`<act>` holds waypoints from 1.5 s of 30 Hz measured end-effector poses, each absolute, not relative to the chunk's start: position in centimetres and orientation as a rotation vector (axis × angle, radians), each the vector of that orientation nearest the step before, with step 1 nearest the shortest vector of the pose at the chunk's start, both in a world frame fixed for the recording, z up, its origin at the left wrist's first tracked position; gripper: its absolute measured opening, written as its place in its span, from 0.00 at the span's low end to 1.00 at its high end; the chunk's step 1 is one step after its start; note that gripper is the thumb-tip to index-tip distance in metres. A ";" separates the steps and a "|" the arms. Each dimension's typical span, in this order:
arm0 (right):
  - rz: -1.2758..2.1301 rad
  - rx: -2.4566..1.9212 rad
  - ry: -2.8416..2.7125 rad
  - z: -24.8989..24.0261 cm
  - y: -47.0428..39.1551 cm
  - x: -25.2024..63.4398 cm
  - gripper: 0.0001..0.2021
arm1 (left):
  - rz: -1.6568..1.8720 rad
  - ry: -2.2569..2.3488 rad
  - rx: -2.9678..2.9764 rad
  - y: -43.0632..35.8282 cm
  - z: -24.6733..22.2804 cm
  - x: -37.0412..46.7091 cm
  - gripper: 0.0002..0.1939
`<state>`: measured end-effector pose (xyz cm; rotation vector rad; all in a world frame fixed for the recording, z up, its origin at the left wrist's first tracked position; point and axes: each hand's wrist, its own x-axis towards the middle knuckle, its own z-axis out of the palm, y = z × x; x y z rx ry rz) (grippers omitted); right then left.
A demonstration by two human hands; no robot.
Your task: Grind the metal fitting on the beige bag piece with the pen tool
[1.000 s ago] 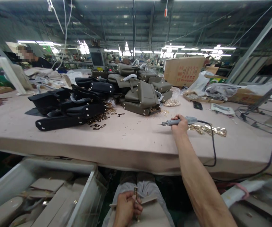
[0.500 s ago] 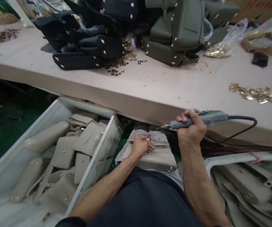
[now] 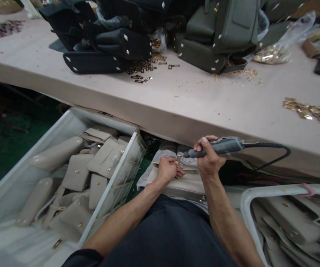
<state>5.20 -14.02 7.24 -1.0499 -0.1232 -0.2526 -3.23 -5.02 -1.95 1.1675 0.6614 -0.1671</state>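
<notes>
The person sits low at the edge of the table (image 3: 176, 100), with a beige bag piece (image 3: 186, 183) lying flat across the lap, smooth and soft-looking with a stitched edge. The left hand (image 3: 167, 169) rests on that piece, its fingers pinched around a small brass-coloured metal fitting (image 3: 178, 160) that stands up from the top edge. The right hand (image 3: 208, 159) is wrapped tight around a slim grey electric screwdriver (image 3: 218, 147), a ribbed pen-shaped tool held level, its thin tip just beside the fitting; a black cable (image 3: 271, 152) loops away from its back end. To the left stands a clear plastic bin (image 3: 112, 193) filled with more beige padded pieces, and to the right a white-rimmed bin (image 3: 260, 193) holds others like them. The tabletop is pale pink, matte and thick-edged, scattered with tiny gold specks. On it lie a heap of black bags (image 3: 107, 40), a heap of olive-grey bags (image 3: 218, 37), small dark metal buckles (image 3: 143, 68) and a strip of shiny gold hardware (image 3: 310, 111). The floor beneath is dark green.
</notes>
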 end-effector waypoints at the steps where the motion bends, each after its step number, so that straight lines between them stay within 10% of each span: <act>1: -0.254 -1.056 -0.119 7.2 -13.9 5.2 0.12 | -0.168 0.659 1.165 -5.0 -1.9 -3.2 0.13; 45: -0.029 -1.407 -0.333 7.0 -13.4 4.3 0.13 | -0.126 0.453 1.261 -4.4 -0.5 -4.6 0.15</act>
